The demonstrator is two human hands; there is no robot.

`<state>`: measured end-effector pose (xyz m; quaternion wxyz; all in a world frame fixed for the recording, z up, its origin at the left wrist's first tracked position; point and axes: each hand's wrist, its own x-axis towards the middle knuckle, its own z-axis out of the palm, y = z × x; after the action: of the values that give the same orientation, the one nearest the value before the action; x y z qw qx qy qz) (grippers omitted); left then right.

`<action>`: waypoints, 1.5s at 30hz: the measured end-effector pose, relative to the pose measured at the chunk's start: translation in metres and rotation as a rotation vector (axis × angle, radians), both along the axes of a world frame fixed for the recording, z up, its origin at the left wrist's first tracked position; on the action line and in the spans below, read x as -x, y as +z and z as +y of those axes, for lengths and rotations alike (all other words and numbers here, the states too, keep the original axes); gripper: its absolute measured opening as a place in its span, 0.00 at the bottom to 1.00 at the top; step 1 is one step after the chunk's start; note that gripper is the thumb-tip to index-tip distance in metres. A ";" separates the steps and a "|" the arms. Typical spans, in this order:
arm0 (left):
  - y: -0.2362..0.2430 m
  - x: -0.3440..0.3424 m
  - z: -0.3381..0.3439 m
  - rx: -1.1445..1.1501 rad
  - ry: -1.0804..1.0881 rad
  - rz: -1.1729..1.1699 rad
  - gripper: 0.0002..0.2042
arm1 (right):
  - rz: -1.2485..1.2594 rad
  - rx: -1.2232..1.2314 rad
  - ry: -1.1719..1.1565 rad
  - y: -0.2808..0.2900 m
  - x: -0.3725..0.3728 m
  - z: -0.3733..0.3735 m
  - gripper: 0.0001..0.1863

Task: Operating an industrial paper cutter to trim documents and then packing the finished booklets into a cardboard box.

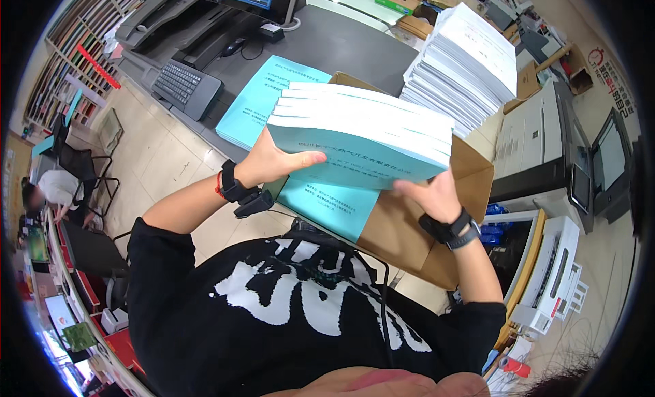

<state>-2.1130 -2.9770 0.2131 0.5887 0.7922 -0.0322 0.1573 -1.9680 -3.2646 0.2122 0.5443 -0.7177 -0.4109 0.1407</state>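
Between my two hands I hold a thick stack of booklets [368, 134] with teal covers and white page edges, tilted so a cover faces me. My left hand [273, 159] grips its left end, thumb across the front cover. At the right end, my right hand [433, 196] clasps the lower corner. The fingers behind the stack are hidden. Beneath it is an open cardboard box [409, 240], with another teal booklet [327, 209] lying at its left side. Left of the held stack, a pile of teal booklets [256, 100] lies on the dark desk [341, 46].
A tall pile of white paper [464, 63] stands behind the box. A keyboard [181, 86], a mouse [233, 48] and a monitor [249, 1] are at the far left. Printers [539, 138] stand to the right. Another person [61, 192] sits at the far left.
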 end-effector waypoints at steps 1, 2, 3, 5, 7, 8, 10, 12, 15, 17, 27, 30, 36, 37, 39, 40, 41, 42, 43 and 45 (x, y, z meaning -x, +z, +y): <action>0.006 -0.002 0.001 -0.001 -0.017 0.005 0.32 | 0.042 -0.001 -0.034 -0.004 0.003 0.006 0.48; 0.012 -0.001 0.003 -0.032 -0.022 0.078 0.30 | 0.086 -0.004 -0.056 -0.006 0.003 0.011 0.45; 0.017 0.001 0.004 -0.063 -0.029 0.150 0.29 | 0.049 0.002 -0.056 -0.002 0.001 0.012 0.42; 0.022 0.003 0.003 -0.036 -0.017 0.165 0.27 | -0.045 0.052 -0.094 0.010 0.007 0.009 0.41; 0.026 0.003 0.001 -0.207 -0.005 -0.068 0.28 | -0.056 0.009 -0.010 0.014 0.003 0.009 0.39; 0.029 0.005 -0.004 -0.288 -0.027 -0.070 0.30 | 0.017 0.028 -0.014 0.012 0.010 0.002 0.35; 0.022 0.005 -0.007 -0.287 -0.088 0.060 0.31 | 0.027 0.049 -0.003 -0.004 0.017 -0.003 0.32; 0.014 -0.004 0.001 -0.365 -0.134 0.166 0.33 | -0.139 0.063 -0.006 -0.019 0.016 0.002 0.26; 0.027 -0.018 0.005 -0.311 -0.169 0.239 0.32 | -0.083 0.170 -0.017 0.003 0.012 -0.002 0.25; 0.049 -0.029 -0.009 -0.293 -0.173 0.121 0.29 | -0.113 0.137 -0.082 0.022 0.015 -0.015 0.25; 0.004 -0.104 -0.154 0.417 -0.442 0.766 0.30 | 0.604 0.197 -0.417 0.039 0.003 -0.149 0.27; -0.030 -0.122 -0.180 0.310 -0.301 0.838 0.31 | 0.571 0.213 -0.468 0.030 0.003 -0.152 0.27; -0.093 -0.137 -0.189 0.314 -0.298 0.827 0.31 | 0.303 0.323 -0.387 0.024 0.003 -0.138 0.24; -0.095 -0.133 -0.189 0.323 -0.265 0.845 0.31 | 0.321 0.296 -0.363 0.015 0.002 -0.138 0.26; -0.085 -0.122 -0.191 0.324 -0.247 0.864 0.31 | 0.354 0.287 -0.368 -0.007 -0.003 -0.141 0.28; -0.077 -0.116 -0.191 0.277 -0.206 0.934 0.31 | 0.383 0.341 -0.361 -0.017 -0.005 -0.144 0.30; -0.065 -0.111 -0.186 0.236 -0.148 1.002 0.31 | 0.385 0.339 -0.358 -0.017 -0.004 -0.140 0.30; -0.056 -0.111 -0.181 0.214 -0.220 1.029 0.32 | 0.413 0.360 -0.357 -0.015 -0.001 -0.133 0.30; -0.072 -0.115 -0.182 0.214 -0.220 1.031 0.32 | 0.442 0.382 -0.357 -0.014 0.001 -0.129 0.30; -0.104 -0.122 -0.176 0.286 -0.315 0.995 0.33 | 0.410 0.386 -0.323 -0.011 0.001 -0.130 0.34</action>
<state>-1.9911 -3.1527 0.1095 0.6512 0.6687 0.1539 -0.3243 -1.9690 -3.3945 0.2016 0.4847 -0.8205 -0.1391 0.2693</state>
